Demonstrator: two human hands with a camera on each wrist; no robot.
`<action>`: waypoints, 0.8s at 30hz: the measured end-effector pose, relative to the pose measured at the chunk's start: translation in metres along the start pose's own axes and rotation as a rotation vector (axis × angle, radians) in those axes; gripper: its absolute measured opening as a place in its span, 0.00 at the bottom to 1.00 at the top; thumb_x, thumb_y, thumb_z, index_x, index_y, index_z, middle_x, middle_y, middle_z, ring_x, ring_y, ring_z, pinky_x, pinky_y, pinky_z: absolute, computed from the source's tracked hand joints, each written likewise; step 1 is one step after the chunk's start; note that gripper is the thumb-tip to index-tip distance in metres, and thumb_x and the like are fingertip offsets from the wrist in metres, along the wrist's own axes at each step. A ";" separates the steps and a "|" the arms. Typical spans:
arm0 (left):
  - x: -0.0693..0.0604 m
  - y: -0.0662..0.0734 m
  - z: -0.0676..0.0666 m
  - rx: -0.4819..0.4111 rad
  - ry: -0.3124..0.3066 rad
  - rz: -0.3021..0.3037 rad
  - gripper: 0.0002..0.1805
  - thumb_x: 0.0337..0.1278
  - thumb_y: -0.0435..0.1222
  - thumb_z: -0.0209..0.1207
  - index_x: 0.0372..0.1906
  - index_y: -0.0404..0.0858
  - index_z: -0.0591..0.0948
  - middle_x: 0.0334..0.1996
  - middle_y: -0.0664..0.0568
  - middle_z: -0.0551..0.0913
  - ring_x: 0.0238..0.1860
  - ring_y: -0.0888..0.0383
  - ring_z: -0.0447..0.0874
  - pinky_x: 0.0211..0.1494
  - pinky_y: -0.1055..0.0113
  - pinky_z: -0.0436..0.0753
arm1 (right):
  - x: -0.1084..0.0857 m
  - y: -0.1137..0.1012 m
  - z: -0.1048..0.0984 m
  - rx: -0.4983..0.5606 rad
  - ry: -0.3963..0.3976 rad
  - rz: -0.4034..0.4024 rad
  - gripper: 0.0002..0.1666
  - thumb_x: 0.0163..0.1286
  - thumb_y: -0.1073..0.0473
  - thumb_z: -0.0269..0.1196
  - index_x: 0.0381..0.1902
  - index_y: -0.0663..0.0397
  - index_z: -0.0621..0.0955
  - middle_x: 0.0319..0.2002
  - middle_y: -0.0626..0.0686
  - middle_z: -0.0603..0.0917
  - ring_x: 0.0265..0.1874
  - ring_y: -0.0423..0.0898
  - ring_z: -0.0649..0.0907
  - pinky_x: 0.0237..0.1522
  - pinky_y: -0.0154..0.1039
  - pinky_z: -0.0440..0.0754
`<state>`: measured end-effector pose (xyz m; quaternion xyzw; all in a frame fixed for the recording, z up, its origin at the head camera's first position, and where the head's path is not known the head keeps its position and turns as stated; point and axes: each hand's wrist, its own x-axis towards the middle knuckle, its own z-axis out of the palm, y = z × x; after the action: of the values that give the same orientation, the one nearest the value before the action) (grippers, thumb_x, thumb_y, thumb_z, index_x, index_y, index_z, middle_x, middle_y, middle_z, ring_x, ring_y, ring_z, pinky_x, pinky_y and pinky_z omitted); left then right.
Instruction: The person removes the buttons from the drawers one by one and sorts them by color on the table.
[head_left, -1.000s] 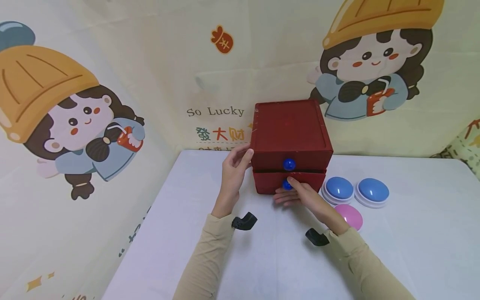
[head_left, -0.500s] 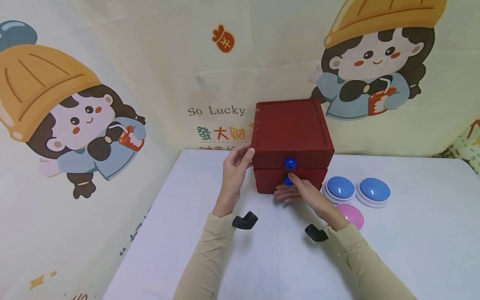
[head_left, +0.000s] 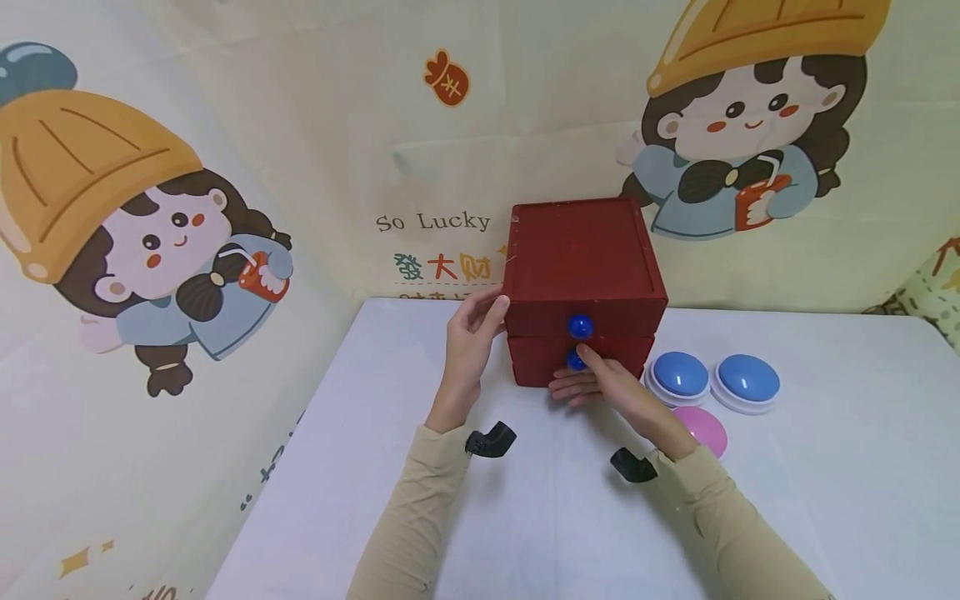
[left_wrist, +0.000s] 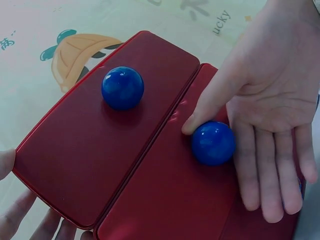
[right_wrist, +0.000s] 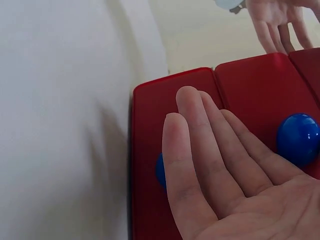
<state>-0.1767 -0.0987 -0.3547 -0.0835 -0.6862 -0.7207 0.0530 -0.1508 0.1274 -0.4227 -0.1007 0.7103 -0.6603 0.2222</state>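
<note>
A dark red two-drawer box stands at the back of the table, with a blue round knob on each drawer. My right hand is at the lower drawer; its thumb and index finger pinch the lower knob from either side, while the other fingers stay straight. My left hand rests against the box's left side, thumb near the front corner and fingers fairly straight along the side wall. Above the right hand sits the upper knob, untouched. Both drawer fronts lie closed against the box.
Two blue push buttons with white bases, one nearer the box and one farther right, stand right of the box. A pink button is partly hidden by my right wrist. Behind the white table hangs a printed cloth.
The lower drawer stood slightly out, with a dark gap above it; it has moved back into the box with my right hand on its knob. The left hand has hardly moved.
</note>
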 end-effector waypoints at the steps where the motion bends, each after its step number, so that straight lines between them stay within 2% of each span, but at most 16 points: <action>1: 0.000 0.000 0.000 -0.001 0.002 -0.002 0.22 0.67 0.46 0.61 0.61 0.42 0.78 0.55 0.49 0.81 0.53 0.55 0.82 0.58 0.60 0.83 | 0.000 0.001 0.000 -0.001 -0.002 0.002 0.44 0.79 0.33 0.38 0.63 0.67 0.75 0.54 0.64 0.84 0.54 0.61 0.84 0.59 0.53 0.80; 9: 0.001 -0.002 0.000 -0.001 -0.001 -0.001 0.23 0.66 0.46 0.62 0.61 0.42 0.78 0.55 0.49 0.81 0.53 0.55 0.82 0.57 0.60 0.83 | -0.007 0.006 -0.004 -0.006 -0.009 -0.011 0.43 0.79 0.35 0.38 0.62 0.69 0.75 0.53 0.66 0.84 0.53 0.60 0.85 0.57 0.54 0.81; 18: 0.001 -0.002 0.000 0.004 -0.002 0.003 0.23 0.66 0.46 0.62 0.62 0.43 0.78 0.56 0.50 0.81 0.52 0.56 0.82 0.56 0.62 0.83 | -0.022 0.010 -0.011 -0.035 0.016 -0.012 0.39 0.81 0.40 0.39 0.59 0.73 0.75 0.53 0.68 0.83 0.52 0.60 0.85 0.54 0.49 0.84; 24: 0.001 -0.002 0.000 0.000 -0.002 0.015 0.22 0.66 0.46 0.61 0.61 0.42 0.78 0.56 0.49 0.80 0.52 0.57 0.82 0.56 0.58 0.83 | -0.027 0.012 -0.015 -0.023 0.037 -0.004 0.36 0.82 0.44 0.40 0.58 0.75 0.75 0.53 0.70 0.83 0.52 0.61 0.85 0.52 0.46 0.85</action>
<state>-0.1781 -0.0988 -0.3565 -0.0892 -0.6855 -0.7203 0.0577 -0.1319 0.1538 -0.4292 -0.0924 0.7215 -0.6543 0.2068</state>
